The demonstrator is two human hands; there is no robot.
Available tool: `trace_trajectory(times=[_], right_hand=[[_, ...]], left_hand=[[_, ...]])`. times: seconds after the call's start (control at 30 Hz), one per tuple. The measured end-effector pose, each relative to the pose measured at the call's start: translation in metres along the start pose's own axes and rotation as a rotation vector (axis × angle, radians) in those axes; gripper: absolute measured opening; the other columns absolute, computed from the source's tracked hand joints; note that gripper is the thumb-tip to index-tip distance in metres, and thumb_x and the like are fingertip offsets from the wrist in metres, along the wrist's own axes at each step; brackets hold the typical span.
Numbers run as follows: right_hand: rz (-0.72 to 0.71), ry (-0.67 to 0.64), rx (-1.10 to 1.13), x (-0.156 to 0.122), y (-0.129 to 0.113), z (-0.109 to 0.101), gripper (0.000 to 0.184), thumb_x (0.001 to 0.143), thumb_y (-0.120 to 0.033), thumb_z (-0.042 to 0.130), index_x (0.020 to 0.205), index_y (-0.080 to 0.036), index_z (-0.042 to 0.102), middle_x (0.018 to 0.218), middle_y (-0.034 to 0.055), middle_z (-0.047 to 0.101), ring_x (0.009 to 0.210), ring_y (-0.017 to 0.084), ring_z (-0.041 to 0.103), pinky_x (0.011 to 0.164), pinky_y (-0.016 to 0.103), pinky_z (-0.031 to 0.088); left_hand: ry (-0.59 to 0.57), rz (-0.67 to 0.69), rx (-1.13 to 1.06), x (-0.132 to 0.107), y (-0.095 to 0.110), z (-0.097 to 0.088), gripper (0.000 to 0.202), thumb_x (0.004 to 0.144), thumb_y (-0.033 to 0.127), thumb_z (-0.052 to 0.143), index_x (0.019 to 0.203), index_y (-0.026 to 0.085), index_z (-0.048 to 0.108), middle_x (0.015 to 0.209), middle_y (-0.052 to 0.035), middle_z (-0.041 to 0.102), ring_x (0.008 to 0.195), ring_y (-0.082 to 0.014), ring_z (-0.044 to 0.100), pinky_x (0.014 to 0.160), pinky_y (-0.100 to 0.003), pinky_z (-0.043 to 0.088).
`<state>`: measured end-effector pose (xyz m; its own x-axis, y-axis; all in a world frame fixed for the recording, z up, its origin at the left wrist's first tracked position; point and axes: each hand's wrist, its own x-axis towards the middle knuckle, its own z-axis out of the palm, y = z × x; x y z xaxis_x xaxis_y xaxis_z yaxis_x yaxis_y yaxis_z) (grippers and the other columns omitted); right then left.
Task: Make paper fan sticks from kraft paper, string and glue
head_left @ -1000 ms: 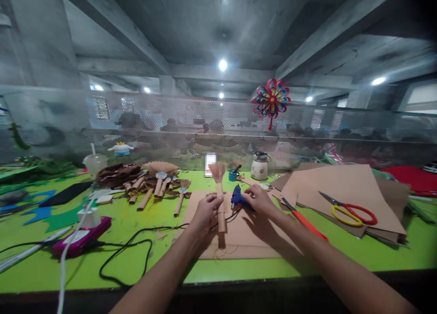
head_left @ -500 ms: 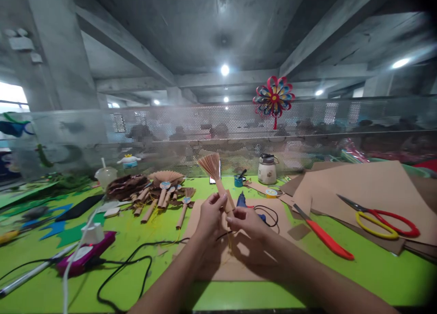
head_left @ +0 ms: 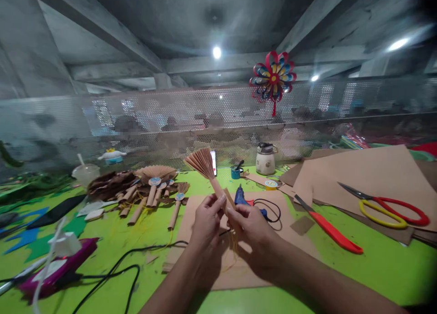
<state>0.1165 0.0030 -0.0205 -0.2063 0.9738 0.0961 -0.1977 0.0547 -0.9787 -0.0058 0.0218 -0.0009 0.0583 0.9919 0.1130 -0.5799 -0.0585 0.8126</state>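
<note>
Brown paper fan (head_left: 205, 169) is pinched by left hand (head_left: 206, 218) and right hand (head_left: 251, 220) along its handle (head_left: 217, 187), pleats (head_left: 200, 161) beyond the left hand; likely light, crushable, best gripped by the stiffer handle.

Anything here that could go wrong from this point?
The glue gun lies just beyond the right hand; a forward reach might bump it.
The fan has thin pleats, unsupported above the left hand, which could bend if knocked.
The bare-bladed knife might cut during a sideways reach.
</note>
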Motion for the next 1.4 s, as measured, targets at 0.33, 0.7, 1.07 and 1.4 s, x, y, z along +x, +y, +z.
trace_trajectory(times=[0.33,0.7,1.07,1.4], right_hand=[[-0.043,-0.060,-0.007,-0.007,-0.010,-0.008,0.047,0.071,-0.057,0.069,0.080,-0.011,0.066,0.063,0.0015,0.062,0.054,0.009,0.049,0.054,0.022,0.034],[-0.034,-0.196,-0.027,-0.007,-0.018,-0.024,0.049,0.069,-0.060,0.068,0.070,-0.010,0.066,0.062,0.0028,0.062,0.054,0.010,0.051,0.057,0.024,0.037],[-0.066,-0.271,-0.086,-0.012,-0.022,-0.025,0.048,0.073,-0.059,0.065,0.070,-0.011,0.066,0.061,0.0018,0.060,0.056,0.011,0.052,0.059,0.025,0.039],[-0.073,-0.280,-0.082,-0.018,-0.029,-0.019,0.040,0.070,-0.045,0.074,0.087,-0.011,0.062,0.070,0.0016,0.062,0.062,0.012,0.056,0.064,0.026,0.045]], left_hand=[[-0.185,-0.114,-0.017,-0.012,0.020,0.000,0.026,0.071,0.016,0.074,0.095,0.009,0.068,0.088,-0.0087,0.069,0.080,-0.0142,0.063,0.076,-0.023,0.050],[-0.233,-0.093,0.051,-0.010,0.021,-0.001,0.023,0.069,0.017,0.076,0.091,0.010,0.072,0.088,-0.0085,0.071,0.081,-0.0163,0.063,0.079,-0.027,0.051],[-0.213,-0.054,0.042,-0.012,0.021,0.001,0.019,0.068,0.020,0.077,0.084,0.013,0.072,0.082,-0.0068,0.071,0.076,-0.0155,0.065,0.073,-0.025,0.052],[-0.169,-0.014,-0.013,-0.008,0.025,-0.006,0.016,0.070,0.018,0.076,0.084,0.016,0.069,0.081,-0.0038,0.071,0.079,-0.0159,0.066,0.078,-0.030,0.054]])
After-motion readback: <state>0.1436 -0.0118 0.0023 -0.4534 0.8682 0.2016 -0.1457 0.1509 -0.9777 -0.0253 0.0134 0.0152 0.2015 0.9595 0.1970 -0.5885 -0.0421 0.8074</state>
